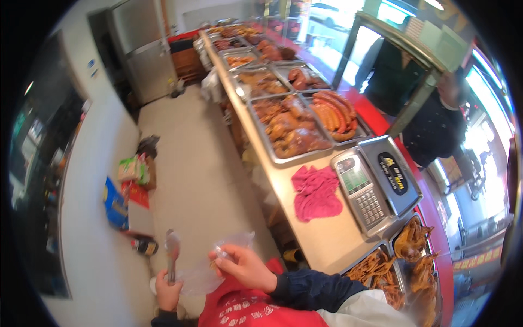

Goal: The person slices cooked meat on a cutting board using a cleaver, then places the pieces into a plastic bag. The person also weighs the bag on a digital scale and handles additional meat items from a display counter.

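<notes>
My left hand (168,291) is closed around the handles of metal tongs (171,255), which point up and away from me over the floor. A clear plastic bag (196,278) hangs between my two hands. My right hand (247,267) pinches the bag's upper part between thumb and fingers, just above my red apron (253,306). Something small and tan shows at the fingertips; what it is, I cannot tell.
The counter (282,180) on the right holds a pink cloth (316,194), a scale (367,204), trays of cooked meat (294,126) and sausages (333,112). Roasted poultry (412,241) lies nearer. Cartons (137,204) and a bottle (145,246) stand by the left wall. Two people are beyond the glass.
</notes>
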`<state>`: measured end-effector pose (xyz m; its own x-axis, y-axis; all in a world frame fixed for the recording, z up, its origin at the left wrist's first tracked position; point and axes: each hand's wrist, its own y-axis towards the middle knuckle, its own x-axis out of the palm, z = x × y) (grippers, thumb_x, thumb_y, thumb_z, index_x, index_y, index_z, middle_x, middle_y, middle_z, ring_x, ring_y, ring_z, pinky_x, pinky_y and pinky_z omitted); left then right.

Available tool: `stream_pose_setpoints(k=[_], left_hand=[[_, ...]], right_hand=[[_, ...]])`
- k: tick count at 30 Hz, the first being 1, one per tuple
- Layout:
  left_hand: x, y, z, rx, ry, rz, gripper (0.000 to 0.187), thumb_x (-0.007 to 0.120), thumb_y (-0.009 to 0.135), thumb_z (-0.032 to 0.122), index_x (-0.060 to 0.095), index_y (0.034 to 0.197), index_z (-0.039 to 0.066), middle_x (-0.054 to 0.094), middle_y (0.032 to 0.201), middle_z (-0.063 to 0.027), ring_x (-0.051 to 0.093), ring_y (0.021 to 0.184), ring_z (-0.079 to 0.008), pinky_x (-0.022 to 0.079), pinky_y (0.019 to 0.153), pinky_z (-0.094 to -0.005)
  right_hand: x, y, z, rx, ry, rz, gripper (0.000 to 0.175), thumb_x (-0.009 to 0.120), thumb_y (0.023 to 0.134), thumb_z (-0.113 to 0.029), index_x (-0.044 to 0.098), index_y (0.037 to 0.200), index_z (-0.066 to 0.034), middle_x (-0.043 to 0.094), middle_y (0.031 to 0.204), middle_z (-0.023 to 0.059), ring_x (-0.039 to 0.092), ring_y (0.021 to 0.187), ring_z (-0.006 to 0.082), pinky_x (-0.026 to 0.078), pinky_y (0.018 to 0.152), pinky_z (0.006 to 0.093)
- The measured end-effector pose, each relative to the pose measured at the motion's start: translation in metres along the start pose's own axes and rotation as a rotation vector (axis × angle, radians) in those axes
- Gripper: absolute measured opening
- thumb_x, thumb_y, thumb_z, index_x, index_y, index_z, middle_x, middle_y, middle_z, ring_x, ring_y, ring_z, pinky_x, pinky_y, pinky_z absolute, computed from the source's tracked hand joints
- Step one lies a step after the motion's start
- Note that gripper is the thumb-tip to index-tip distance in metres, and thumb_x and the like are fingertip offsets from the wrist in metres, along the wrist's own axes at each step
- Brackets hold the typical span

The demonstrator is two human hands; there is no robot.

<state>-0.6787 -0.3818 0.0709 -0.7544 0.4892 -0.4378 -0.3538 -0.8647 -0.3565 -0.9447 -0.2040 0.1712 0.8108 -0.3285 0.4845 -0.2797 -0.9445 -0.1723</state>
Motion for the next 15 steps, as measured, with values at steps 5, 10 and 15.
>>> stream_pose_setpoints(k=[5, 10, 15], left_hand=[[0.019, 0.068, 0.126, 0.135, -0.438, -0.354, 0.059, 0.062, 0.074, -0.004, 0.050, 0.132, 0.003, 0.062, 0.114, -0.0098, 0.057, 0.063, -0.0143, 0.050, 0.055, -0.0283], [0.081, 0.121, 0.265, 0.196, -0.667, -0.889, 0.059, 0.061, 0.087, -0.004, 0.044, 0.143, 0.003, 0.057, 0.079, -0.0018, 0.052, 0.060, -0.0080, 0.040, 0.050, -0.0209], [0.151, 0.166, 0.372, 0.178, -0.619, -1.214, 0.060, 0.066, 0.072, -0.008, 0.050, 0.129, 0.001, 0.063, 0.111, -0.0094, 0.064, 0.077, -0.0161, 0.052, 0.062, -0.0282]], right_hand=[[-0.054, -0.002, -0.063, -0.173, -0.051, 0.121, 0.031, 0.055, 0.107, -0.018, 0.058, 0.131, 0.0016, 0.065, 0.091, 0.0029, 0.059, 0.087, 0.0083, 0.048, 0.080, 0.0225], [-0.081, -0.004, -0.127, -0.437, -0.339, 0.420, 0.037, 0.060, 0.102, -0.010, 0.057, 0.136, 0.0038, 0.066, 0.089, 0.0019, 0.063, 0.078, 0.0071, 0.053, 0.071, 0.0245], [-0.058, -0.041, -0.162, -0.425, -0.276, 0.784, 0.034, 0.062, 0.095, -0.001, 0.064, 0.129, 0.0060, 0.071, 0.083, 0.0073, 0.067, 0.073, 0.0110, 0.053, 0.069, 0.0240]])
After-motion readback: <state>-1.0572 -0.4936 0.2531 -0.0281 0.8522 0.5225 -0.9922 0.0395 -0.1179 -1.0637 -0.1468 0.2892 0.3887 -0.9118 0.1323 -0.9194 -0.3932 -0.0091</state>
